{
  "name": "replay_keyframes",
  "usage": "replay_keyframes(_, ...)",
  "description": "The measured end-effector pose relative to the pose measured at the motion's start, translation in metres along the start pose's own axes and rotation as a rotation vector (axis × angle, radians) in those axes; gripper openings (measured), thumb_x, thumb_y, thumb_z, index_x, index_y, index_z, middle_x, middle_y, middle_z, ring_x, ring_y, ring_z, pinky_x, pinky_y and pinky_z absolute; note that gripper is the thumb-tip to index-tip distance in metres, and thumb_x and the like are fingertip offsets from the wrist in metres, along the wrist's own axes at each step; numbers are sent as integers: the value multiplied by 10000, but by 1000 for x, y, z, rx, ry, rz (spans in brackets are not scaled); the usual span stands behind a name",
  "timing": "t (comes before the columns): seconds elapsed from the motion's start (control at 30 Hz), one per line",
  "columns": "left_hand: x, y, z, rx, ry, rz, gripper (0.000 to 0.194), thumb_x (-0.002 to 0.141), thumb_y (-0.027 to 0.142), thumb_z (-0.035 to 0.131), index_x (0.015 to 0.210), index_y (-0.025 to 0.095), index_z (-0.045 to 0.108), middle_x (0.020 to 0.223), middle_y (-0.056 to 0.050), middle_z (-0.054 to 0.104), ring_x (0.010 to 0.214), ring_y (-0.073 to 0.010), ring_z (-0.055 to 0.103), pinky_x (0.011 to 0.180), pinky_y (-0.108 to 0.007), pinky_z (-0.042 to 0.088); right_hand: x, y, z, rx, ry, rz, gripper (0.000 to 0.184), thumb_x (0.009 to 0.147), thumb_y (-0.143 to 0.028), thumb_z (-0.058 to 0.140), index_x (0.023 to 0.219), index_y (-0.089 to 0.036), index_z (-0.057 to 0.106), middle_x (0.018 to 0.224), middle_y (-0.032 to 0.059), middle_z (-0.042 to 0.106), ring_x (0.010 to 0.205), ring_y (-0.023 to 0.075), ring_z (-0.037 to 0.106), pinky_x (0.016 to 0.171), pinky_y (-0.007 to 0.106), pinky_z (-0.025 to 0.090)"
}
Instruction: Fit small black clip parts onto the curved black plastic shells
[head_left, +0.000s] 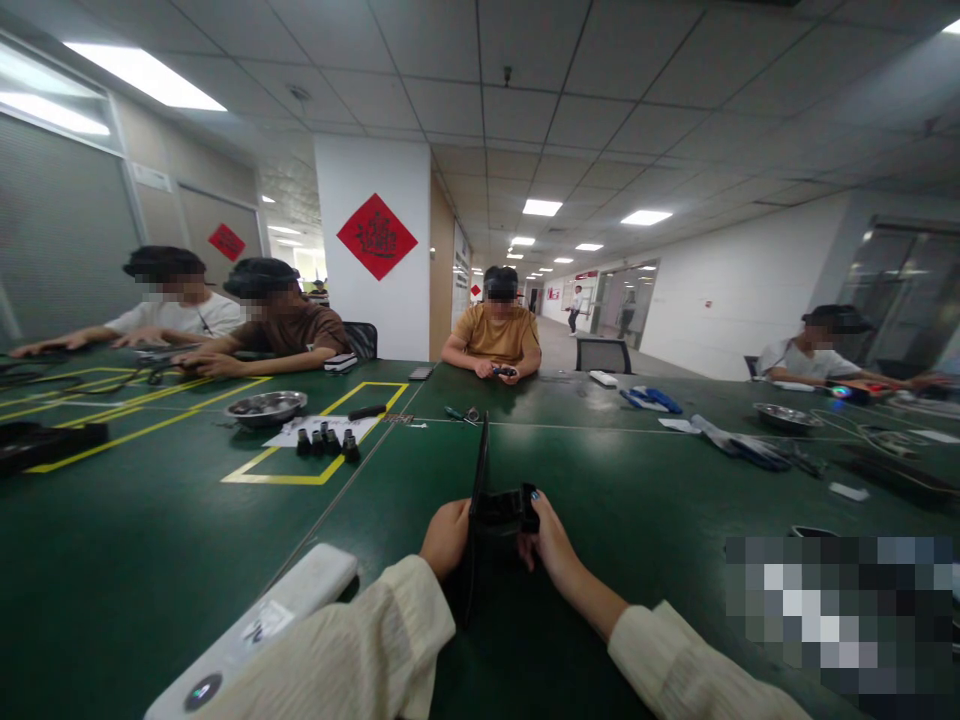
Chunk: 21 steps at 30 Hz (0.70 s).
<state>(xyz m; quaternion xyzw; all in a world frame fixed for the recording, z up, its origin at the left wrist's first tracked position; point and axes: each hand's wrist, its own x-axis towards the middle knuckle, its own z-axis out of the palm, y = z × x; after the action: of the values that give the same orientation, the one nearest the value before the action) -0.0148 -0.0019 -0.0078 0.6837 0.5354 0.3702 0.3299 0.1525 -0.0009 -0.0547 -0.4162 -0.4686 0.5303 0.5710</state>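
Note:
My left hand (448, 540) is closed on the edge of a thin black panel (481, 470), which stands upright and appears almost edge-on. From the panel's right side juts a boxy black part (501, 512); I cannot make out what kind of object this is. My right hand (551, 540) grips the outer end of that boxy part, thumb on top and fingers curled below. Both hands hold the piece above the green table (390, 540). Part of my left fingers is hidden behind the panel.
A white power-bank-like device (300, 600) lies beside my left forearm. Farther off are a metal bowl (267, 408), several black cylindrical pieces (326, 440) on paper, and pliers (461, 414). Blue-grey gloves (739, 440) lie at right. Several people sit around the table.

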Motion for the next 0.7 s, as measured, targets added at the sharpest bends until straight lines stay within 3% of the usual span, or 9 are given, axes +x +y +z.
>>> replay_keyframes(0.23, 3, -3, -1, 33, -14, 11, 298, 800, 291, 482, 618, 126, 650, 747, -108, 709, 734, -221, 633, 695, -282, 438, 0, 1, -2, -8, -11, 1, 685, 715, -744, 450, 1105, -182, 406, 396, -83, 494, 302, 135, 472, 271, 169, 296)
replay_keyframes(0.7, 3, -4, 1, 56, -6, 17, 359, 831, 303, 413, 661, 125, 675, 767, -107, 715, 760, -236, 640, 701, -309, 446, 0, 2, -4, -5, -17, 0, 652, 731, -734, 451, 1081, -186, 409, 405, -77, 507, 303, 128, 469, 278, 171, 303)
